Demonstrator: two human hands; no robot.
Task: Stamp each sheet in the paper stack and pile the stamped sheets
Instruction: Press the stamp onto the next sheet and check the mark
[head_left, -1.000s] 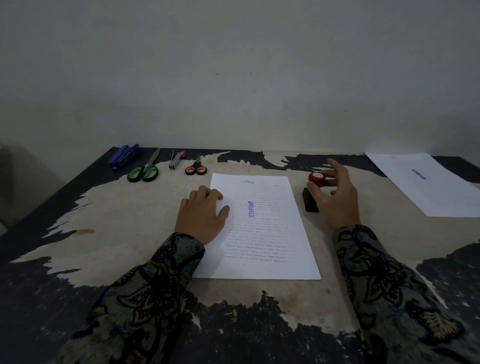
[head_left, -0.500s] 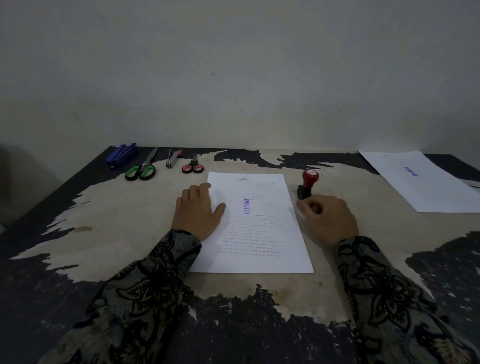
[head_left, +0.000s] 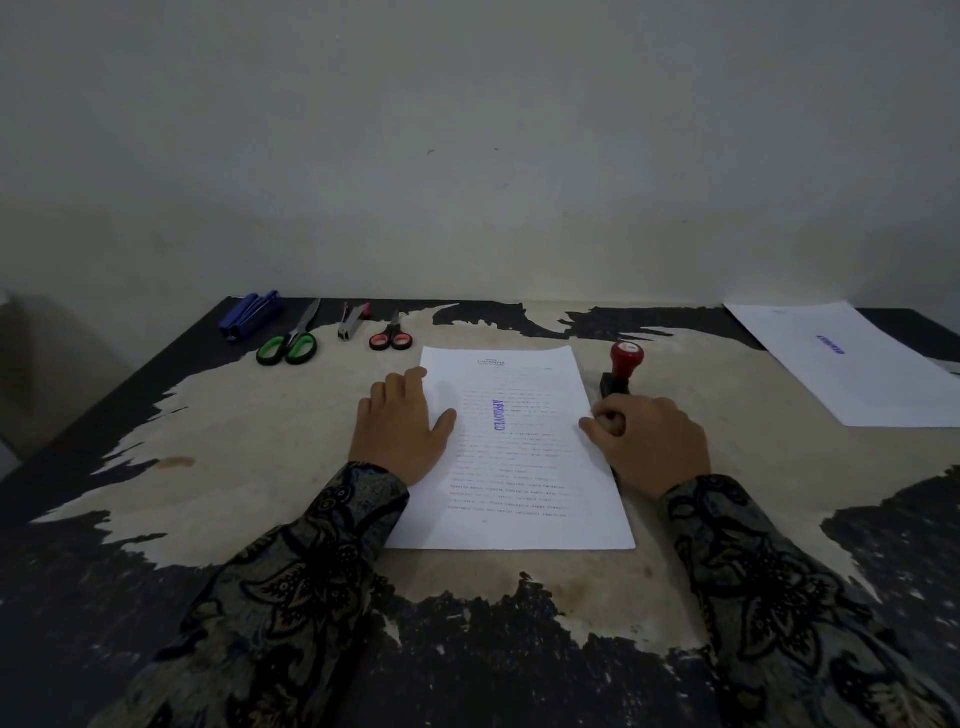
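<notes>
Centre frame: stamped top sheet (head_left: 524, 467) pressed flat by left hand (head_left: 402, 423); right edge pinched by right hand (head_left: 652, 441). Next: transfer to pile (head_left: 852, 364), upper right.

Your right hand has let go of the stamp

Your right hand (head_left: 652, 441) pulled back from the red-knobbed stamp (head_left: 621, 371) to the right edge of the paper stack (head_left: 519, 467), fingers curled there.

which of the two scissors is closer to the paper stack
The small red-handled scissors, lying just off the paper stack's far left corner; the bigger green-handled scissors lie farther left.
</notes>
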